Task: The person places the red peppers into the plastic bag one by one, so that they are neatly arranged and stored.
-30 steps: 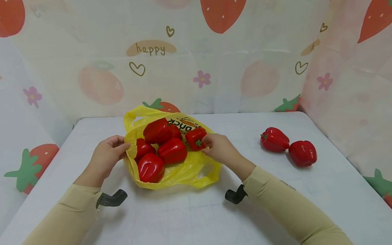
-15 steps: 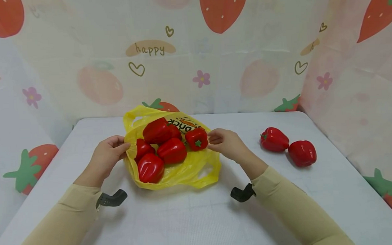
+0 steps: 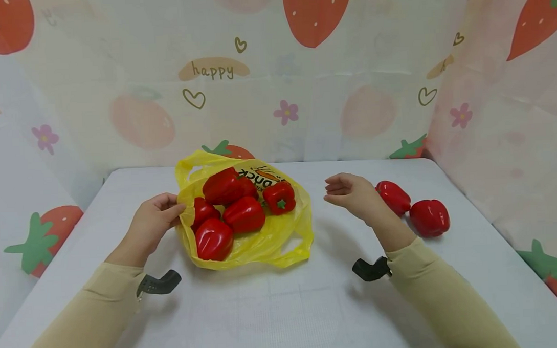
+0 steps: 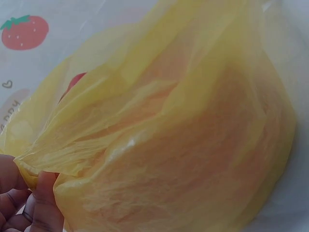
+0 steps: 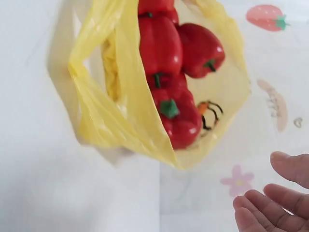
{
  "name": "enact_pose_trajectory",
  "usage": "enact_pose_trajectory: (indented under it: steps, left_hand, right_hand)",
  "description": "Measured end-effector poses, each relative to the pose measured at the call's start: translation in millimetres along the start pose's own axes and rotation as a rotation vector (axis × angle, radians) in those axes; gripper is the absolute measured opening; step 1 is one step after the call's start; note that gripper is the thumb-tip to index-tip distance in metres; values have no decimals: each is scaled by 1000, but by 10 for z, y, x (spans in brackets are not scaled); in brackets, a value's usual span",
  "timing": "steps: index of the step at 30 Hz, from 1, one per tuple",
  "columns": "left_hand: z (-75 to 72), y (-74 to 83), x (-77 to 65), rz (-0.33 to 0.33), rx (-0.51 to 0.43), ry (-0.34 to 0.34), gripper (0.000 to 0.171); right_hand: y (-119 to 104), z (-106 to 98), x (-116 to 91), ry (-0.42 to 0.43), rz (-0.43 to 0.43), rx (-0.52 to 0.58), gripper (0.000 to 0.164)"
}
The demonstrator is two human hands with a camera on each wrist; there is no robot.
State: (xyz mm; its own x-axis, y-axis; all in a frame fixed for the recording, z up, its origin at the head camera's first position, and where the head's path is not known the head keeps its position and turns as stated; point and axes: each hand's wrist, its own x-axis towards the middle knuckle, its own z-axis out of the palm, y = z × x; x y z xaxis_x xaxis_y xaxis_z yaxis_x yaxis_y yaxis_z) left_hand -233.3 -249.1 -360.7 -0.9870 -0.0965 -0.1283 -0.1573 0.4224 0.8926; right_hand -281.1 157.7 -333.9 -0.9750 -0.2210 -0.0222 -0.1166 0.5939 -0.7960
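Observation:
A yellow plastic bag (image 3: 262, 246) lies mouth-up on the table with several red bell peppers (image 3: 244, 214) inside it. My left hand (image 3: 153, 222) pinches the bag's left rim between thumb and fingers; the left wrist view shows the gathered yellow plastic (image 4: 53, 166) in that pinch. To the right of the bag, apart from it, my right hand (image 3: 355, 194) is in the air with loosely bent fingers and nothing in them. Two more red bell peppers lie on the table at the right; my right hand partly covers the nearer pepper (image 3: 394, 197), while the other pepper (image 3: 430, 218) shows whole.
The white table (image 3: 283, 317) reaches to a fabric backdrop (image 3: 330, 70) printed with strawberries, hearts and flowers. A dark wrist mount (image 3: 159, 282) sticks out from the left sleeve, and a similar mount (image 3: 371, 268) from the right.
My right hand has let go of the pepper at the bag's right side and moved right, away from the bag. That pepper stays in the bag. My left hand has kept its place.

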Motion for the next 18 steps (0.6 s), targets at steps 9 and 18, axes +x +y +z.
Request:
enact_pose_trajectory:
  steps: [9, 18]
  left_hand:
    - [-2, -16, 11, 8, 3, 7, 37]
    - [-20, -22, -1, 10, 2, 10, 37]
  right_hand:
    - [223, -490, -154, 75, -7, -20, 46]
    - [548, -889, -377, 152, 55, -130, 53]
